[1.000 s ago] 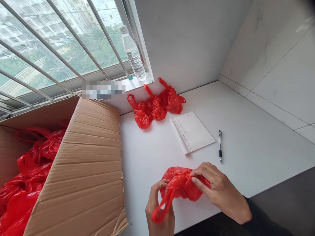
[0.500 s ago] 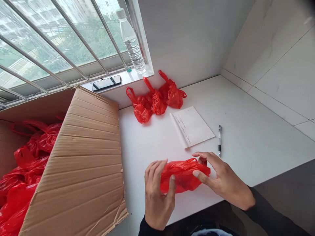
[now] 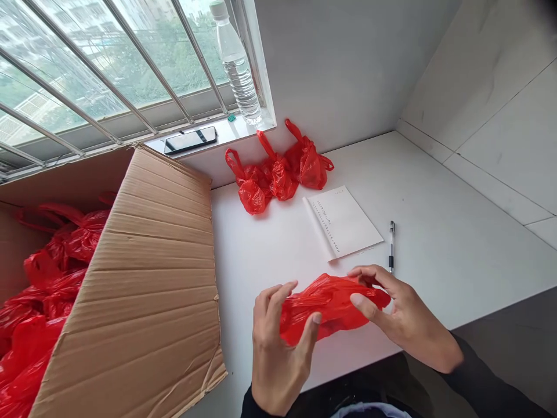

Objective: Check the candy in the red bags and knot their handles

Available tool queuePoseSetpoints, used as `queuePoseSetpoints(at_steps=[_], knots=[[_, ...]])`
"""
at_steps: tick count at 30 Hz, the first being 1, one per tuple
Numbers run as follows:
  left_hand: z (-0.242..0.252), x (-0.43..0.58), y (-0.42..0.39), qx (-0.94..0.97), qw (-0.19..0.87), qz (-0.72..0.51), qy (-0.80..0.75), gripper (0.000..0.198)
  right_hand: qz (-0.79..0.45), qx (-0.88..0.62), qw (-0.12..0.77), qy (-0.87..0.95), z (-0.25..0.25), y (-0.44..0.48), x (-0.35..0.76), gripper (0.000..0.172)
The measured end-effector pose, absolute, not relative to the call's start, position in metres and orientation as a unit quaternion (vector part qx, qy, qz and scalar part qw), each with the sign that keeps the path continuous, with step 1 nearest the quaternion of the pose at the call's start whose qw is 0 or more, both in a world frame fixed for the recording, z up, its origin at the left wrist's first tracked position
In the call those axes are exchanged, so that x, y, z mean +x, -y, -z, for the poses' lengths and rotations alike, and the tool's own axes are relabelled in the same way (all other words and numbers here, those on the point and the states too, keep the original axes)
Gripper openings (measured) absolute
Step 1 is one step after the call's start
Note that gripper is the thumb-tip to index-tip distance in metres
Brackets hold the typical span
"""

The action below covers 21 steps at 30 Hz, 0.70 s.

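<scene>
A crumpled red plastic bag (image 3: 328,305) is between my two hands near the table's front edge, with something darker faintly showing through it. My left hand (image 3: 281,345) curves around the bag's left end, fingers and thumb spread apart. At the other end, my right hand (image 3: 395,305) has its thumb on the near side of the bag and its fingers on the far side, gripping it loosely. The bag's underside is partly hidden, so whether it touches the table is unclear. Beyond it lies an open notebook (image 3: 348,223) with handwritten marks, and a pen (image 3: 392,247) to its right.
Several tied red bags (image 3: 282,174) stand against the wall. On the left, a cardboard box (image 3: 148,278) holds many red bags (image 3: 56,284). A water bottle (image 3: 241,78) and a phone (image 3: 190,140) rest on the windowsill (image 3: 230,132).
The red bag between my hands has spread wider, its right end shifting right along with my right hand. Its top has bulged upward. My left hand has opened slightly wider.
</scene>
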<state>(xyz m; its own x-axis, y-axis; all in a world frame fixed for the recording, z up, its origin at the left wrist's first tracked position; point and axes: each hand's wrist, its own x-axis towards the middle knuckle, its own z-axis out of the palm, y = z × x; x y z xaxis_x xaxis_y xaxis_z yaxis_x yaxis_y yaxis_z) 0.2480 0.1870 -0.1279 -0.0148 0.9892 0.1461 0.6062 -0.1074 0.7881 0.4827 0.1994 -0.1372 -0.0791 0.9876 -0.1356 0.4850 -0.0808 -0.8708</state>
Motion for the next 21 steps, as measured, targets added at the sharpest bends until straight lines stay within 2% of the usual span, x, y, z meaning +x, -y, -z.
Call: queuePoseSetpoints(at_steps=[3,7,12,15,18,20,21], knots=[[0.127,0.246,-0.186,0.645,0.245,-0.391,-0.61,0.016,-0.431,-0.612,0.323,0.579,0.134,-0.198,0.482,0.024],[0.124,0.237,-0.182,0.575,0.236,-0.451,-0.64,0.021,-0.431,-0.644,0.367,0.515,0.133,-0.193,0.49,0.025],[0.112,0.236,-0.177,0.583,0.111,-0.449,-0.668,0.023,-0.423,-0.648,0.411,0.482,0.134,-0.19,0.494,0.024],[0.104,0.24,-0.172,0.559,0.165,-0.42,-0.696,0.021,-0.424,-0.647,0.404,0.488,0.132,-0.185,0.489,0.019],[0.099,0.246,-0.168,0.529,0.215,-0.436,-0.695,0.018,-0.321,-0.63,0.48,0.519,0.122,-0.176,0.479,0.018],[0.096,0.251,-0.166,0.51,0.238,-0.439,-0.701,0.016,-0.254,-0.575,0.533,0.566,0.111,-0.171,0.471,0.024],[0.095,0.253,-0.166,0.499,0.249,-0.434,-0.707,0.017,-0.252,-0.537,0.533,0.603,0.105,-0.17,0.467,0.028]])
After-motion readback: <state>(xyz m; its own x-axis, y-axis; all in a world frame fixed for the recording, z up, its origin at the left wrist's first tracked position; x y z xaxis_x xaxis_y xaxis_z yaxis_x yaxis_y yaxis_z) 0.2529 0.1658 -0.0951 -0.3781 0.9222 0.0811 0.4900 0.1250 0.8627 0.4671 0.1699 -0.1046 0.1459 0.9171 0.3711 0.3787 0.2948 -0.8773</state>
